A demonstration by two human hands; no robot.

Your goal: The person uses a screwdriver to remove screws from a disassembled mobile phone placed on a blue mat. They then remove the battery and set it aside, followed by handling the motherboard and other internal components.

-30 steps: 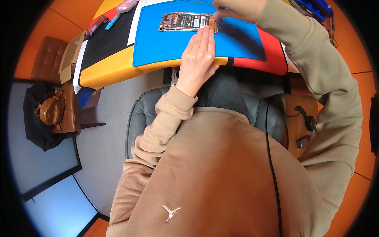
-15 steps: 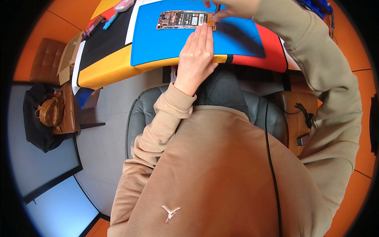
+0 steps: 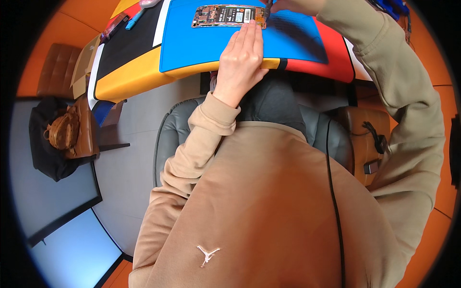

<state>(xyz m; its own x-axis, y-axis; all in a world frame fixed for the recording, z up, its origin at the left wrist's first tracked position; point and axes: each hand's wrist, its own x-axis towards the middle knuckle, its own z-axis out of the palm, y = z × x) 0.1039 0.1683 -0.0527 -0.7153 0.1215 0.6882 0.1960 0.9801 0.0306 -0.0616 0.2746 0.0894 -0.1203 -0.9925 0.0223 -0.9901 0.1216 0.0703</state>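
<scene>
At far left, a black garment (image 3: 41, 139) is hanging over a brown seat, and a small brown backpack (image 3: 64, 132) is resting against it. Behind, a brown tufted chair (image 3: 60, 69) is standing near an open cardboard box (image 3: 85, 67); below, a lit panel (image 3: 79, 252) is glowing pale blue. Next, a multicolour cloth (image 3: 125, 86) is covering the table, with a teal slim item (image 3: 134, 19) and a pink item (image 3: 149, 3) lying near the far edge, the pink one cut by the frame.

Toward centre, a blue mat (image 3: 192, 53) is lying on the cloth. On its far part, an opened phone (image 3: 232, 17) is lying crosswise, showing board and battery. Left hand (image 3: 242, 62) is reaching over the mat's near edge, fingers straight and close together, tips resting on the phone's near edge, right of its middle; not gripping. At the phone's right end, a dark slim tool (image 3: 267, 8) is sitting in the right hand (image 3: 293, 5), fingers pinching; top edge is cropping both, exact tip contact unclear.

Further right, a black cord (image 3: 331, 192) is running down the beige top, a black adapter (image 3: 370, 167) is lying on a brown seat, and a blue item (image 3: 394, 7) is sitting in the upper corner.
</scene>
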